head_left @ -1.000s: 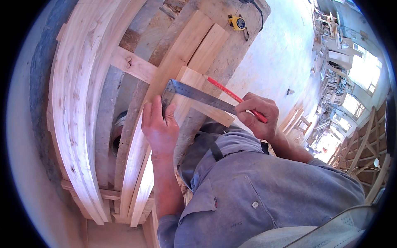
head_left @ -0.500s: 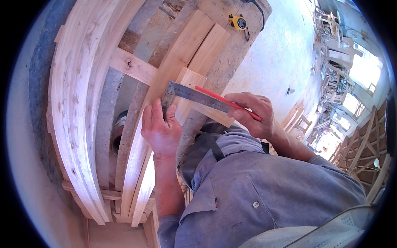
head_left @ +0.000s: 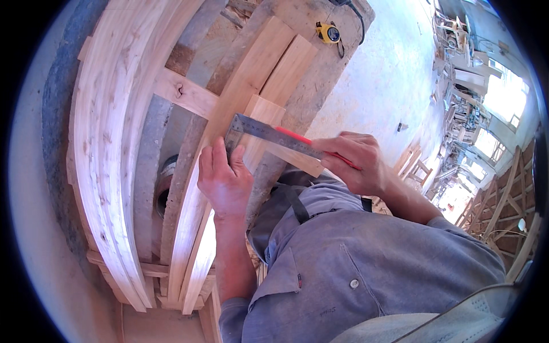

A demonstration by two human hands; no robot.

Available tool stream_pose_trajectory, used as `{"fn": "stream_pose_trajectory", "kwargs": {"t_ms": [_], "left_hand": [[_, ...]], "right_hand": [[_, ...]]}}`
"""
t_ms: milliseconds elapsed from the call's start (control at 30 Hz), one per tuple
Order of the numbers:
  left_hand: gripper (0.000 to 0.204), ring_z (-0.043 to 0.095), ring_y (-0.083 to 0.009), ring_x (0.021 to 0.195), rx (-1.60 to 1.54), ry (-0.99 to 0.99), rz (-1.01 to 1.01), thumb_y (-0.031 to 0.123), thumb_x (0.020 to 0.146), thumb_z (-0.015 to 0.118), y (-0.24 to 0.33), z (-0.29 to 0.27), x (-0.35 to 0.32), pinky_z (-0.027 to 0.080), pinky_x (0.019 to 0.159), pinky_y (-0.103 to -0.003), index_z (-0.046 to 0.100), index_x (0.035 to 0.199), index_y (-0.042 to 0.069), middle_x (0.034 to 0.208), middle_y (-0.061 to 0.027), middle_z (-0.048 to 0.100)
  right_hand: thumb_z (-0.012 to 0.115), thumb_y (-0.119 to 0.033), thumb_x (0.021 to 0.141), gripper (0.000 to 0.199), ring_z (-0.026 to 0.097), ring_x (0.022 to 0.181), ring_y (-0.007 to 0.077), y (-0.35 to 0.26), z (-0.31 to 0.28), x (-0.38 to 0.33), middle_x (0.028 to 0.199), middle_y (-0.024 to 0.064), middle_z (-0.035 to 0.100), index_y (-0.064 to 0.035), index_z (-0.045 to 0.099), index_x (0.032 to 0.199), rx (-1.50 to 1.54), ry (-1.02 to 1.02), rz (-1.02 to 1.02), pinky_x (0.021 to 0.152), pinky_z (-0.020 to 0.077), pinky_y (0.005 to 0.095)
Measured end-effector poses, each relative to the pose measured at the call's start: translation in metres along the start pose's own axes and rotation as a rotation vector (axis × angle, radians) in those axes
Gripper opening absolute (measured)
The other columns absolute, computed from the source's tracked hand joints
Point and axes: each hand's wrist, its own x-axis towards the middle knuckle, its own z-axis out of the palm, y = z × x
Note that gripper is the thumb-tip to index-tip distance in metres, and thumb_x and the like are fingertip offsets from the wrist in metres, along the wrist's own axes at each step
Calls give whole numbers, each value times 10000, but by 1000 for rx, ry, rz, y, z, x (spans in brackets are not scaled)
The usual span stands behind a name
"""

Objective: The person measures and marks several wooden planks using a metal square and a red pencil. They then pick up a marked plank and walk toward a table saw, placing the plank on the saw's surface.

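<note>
A metal try square (head_left: 260, 129) lies with its blade across a short wooden board (head_left: 266, 110), its stock angled down toward my left hand (head_left: 226, 180). The fingers and thumb of that hand grip the stock against the long wooden board (head_left: 249, 77). In my right hand (head_left: 354, 157) is a red pencil (head_left: 293, 135), held along the blade's edge; its tip is hard to make out against the square. The right fingers also lie by the free end of the blade.
A yellow tape measure (head_left: 328, 32) rests on the worn bench top (head_left: 311, 86) at the far side. Several long pale boards (head_left: 108, 143) run along the left. Beneath the bench gap sits a round dark-mouthed object (head_left: 166, 191). Timber and offcuts (head_left: 457, 86) line the far right.
My right hand has shifted slightly nearer with the pencil, whose tip has slid back along the blade toward me. The left hand and the square have barely moved.
</note>
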Motion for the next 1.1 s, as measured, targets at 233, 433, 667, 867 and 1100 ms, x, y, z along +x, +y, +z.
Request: {"fn": "stream_pose_trajectory", "kwargs": {"t_ms": [233,433,667,867,1100], "left_hand": [[341,605,-373,814,-20,-9,-8,184,855,757,1,2,2,508,673,-455,655,1098,-32,875,-158,581],[360,614,-371,850,-35,6,42,203,866,751,5,10,14,515,692,-453,643,1126,-21,913,-163,595],[387,610,-367,861,1,-33,46,222,869,751,6,10,16,517,705,-449,626,1147,-17,921,-161,587],[408,603,-360,861,15,-62,56,224,873,746,7,8,18,516,698,-442,609,1170,-20,927,-159,574],[410,604,-359,868,21,-53,69,205,865,750,9,8,20,520,705,-441,608,1168,-31,930,-160,576]], "right_hand": [[695,23,792,171,659,665,267,-15,-17,-17,734,140,674,32,695,963,-29,18,125,630,512,359],[694,39,786,143,661,674,244,-5,-13,-5,787,133,690,19,700,927,23,102,-8,623,512,332],[696,-15,832,102,650,661,221,-2,-14,-3,778,145,671,35,698,920,113,118,-1,597,497,318],[688,-52,871,167,650,650,217,3,-8,0,775,142,673,46,697,1005,58,172,10,601,494,313],[682,-24,875,228,699,748,270,1,-2,10,853,167,711,42,681,1093,55,185,65,680,540,350]]}}
